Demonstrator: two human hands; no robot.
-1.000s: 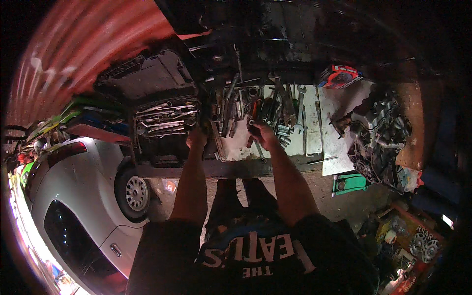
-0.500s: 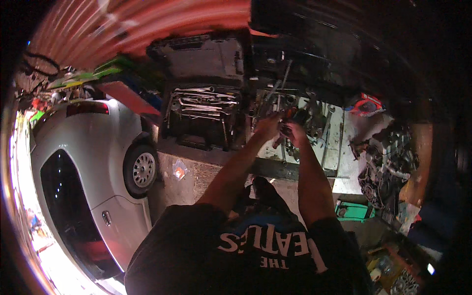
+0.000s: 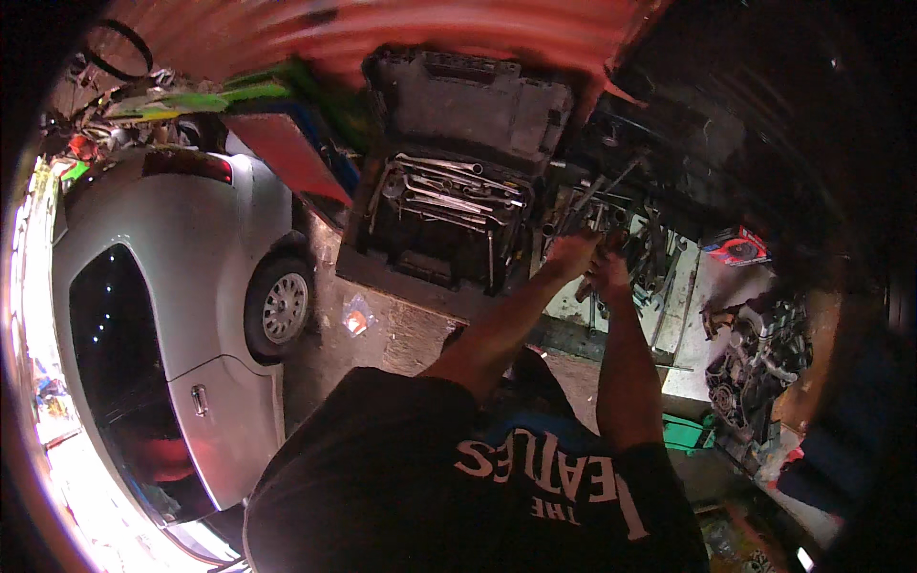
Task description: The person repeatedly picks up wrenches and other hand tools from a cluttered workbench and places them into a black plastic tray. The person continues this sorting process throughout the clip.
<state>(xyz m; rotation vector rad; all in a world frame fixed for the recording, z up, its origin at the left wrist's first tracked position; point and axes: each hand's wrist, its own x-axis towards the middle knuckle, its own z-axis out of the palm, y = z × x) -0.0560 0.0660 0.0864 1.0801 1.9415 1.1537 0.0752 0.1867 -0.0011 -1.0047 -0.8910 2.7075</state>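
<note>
Both hands are close together above a light tray (image 3: 690,304) heaped with dark metal tools. My left hand (image 3: 573,252) is closed, its fingertips meeting those of the right. My right hand (image 3: 607,273) is also closed, right beside it. Whatever they hold between them is small, dark and mostly hidden by the fingers. Just beyond the hands lie several loose tools (image 3: 650,239), some long and thin like wrenches. Left of the tray sits an open black toolbox (image 3: 420,267), its lid raised, with several shiny wrenches (image 3: 458,191) laid side by side.
A silver car (image 3: 162,229) stands at the left, its wheel (image 3: 285,306) facing the bench. To the right are a red box (image 3: 735,248), a metal engine block (image 3: 755,368) and a green object (image 3: 686,433). A small plastic packet (image 3: 356,317) lies on the floor below the toolbox.
My view has turned, so the toolbox and tray appear farther right. Both hands stay together over the tools, with the fingers now covering more of the dark thing between them.
</note>
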